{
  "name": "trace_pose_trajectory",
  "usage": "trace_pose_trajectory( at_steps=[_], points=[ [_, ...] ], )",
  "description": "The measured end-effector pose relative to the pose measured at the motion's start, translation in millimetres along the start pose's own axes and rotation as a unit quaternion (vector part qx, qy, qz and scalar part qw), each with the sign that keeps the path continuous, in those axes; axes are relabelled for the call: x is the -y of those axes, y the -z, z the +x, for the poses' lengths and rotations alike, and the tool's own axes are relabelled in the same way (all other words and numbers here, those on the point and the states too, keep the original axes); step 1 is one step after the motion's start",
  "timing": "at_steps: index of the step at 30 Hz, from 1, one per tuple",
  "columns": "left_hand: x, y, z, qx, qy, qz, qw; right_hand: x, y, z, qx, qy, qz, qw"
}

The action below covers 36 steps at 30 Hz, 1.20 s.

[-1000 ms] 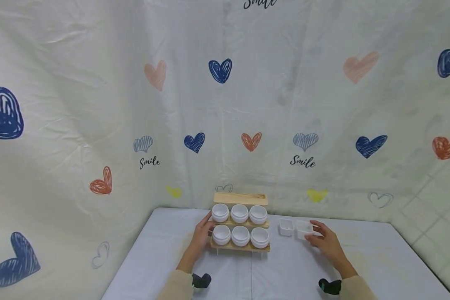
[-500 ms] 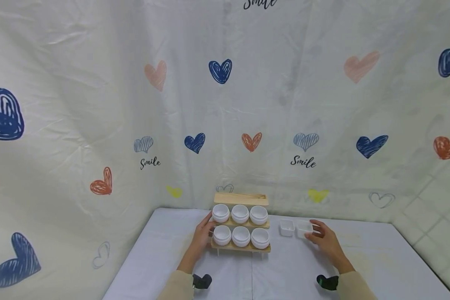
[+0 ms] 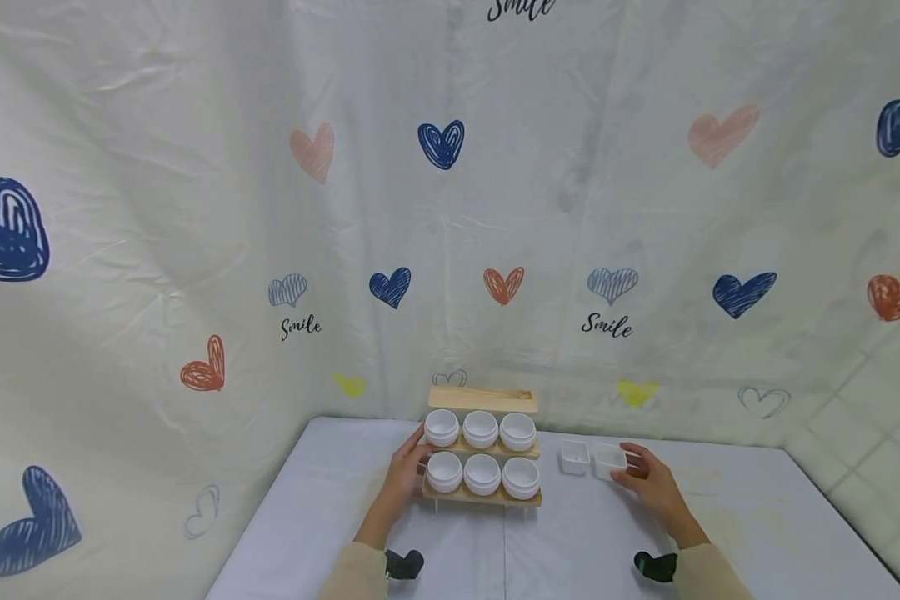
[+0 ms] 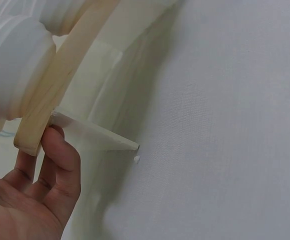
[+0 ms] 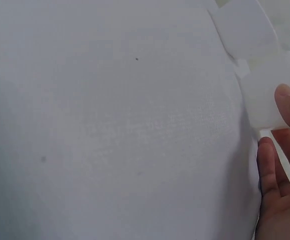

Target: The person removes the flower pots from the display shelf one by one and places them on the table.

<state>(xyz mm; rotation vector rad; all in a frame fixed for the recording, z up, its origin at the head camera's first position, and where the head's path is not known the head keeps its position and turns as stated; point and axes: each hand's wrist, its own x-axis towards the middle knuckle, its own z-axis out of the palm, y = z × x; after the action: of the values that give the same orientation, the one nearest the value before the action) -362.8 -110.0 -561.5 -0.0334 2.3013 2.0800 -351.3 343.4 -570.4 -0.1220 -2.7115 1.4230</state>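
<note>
A white curtain printed with hearts backs the scene, meeting the far edge of the bench. The bench is covered in white cloth, which stretches from the near side up to the rack and rightward past the right hand to a slanting right edge. The wooden rack stands at the far middle, close to the curtain, with two tiers of cups below a bare far board. The left hand has its fingers curled round the rack's left end, pinching the wood beside a pale leg. The right hand has its fingers a dish-width apart, thumb and fingertips on the right dish. Six white cups sit upright, three per tier, side by side, white insides showing. Right of the rack, across a strip of cloth, the left dish sits mouth up, just beside the right dish.
</note>
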Motion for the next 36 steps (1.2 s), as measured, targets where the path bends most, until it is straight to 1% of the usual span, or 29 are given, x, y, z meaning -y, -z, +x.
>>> trace_pose_trajectory(
  at_steps=[3, 10, 19, 24, 32, 33, 36],
  points=[
    [-0.7, 0.1, 0.3, -0.001, -0.004, 0.000, 1.0000, -1.2, 0.0, 0.7, 0.002, -0.003, -0.003, 1.0000],
    [1.2, -0.2, 0.2, -0.007, 0.004, 0.000, 1.0000, -5.3, -0.8, 2.9, 0.004, -0.001, 0.011, 0.9999],
    [1.5, -0.9, -0.9, -0.004, 0.002, -0.006, 1.0000, -7.7, -2.2, 1.8, -0.001, 0.005, 0.013, 0.9999],
    [1.1, -0.9, -0.7, 0.000, -0.003, -0.003, 1.0000, -7.1, -2.5, 1.1, -0.006, 0.003, 0.017, 0.9998],
    [0.3, -0.5, -1.1, 0.000, -0.009, -0.003, 1.0000, -5.4, -0.5, -0.4, -0.002, 0.005, 0.027, 0.9996],
    [-4.5, -0.7, -5.0, 0.000, -0.009, -0.003, 1.0000, -4.9, -0.5, -0.5, -0.003, 0.003, 0.029, 0.9996],
    [-3.8, -0.8, -3.8, -0.002, -0.010, -0.007, 0.9999, -1.9, -0.6, -1.9, -0.003, -0.001, 0.032, 0.9995]
  ],
)
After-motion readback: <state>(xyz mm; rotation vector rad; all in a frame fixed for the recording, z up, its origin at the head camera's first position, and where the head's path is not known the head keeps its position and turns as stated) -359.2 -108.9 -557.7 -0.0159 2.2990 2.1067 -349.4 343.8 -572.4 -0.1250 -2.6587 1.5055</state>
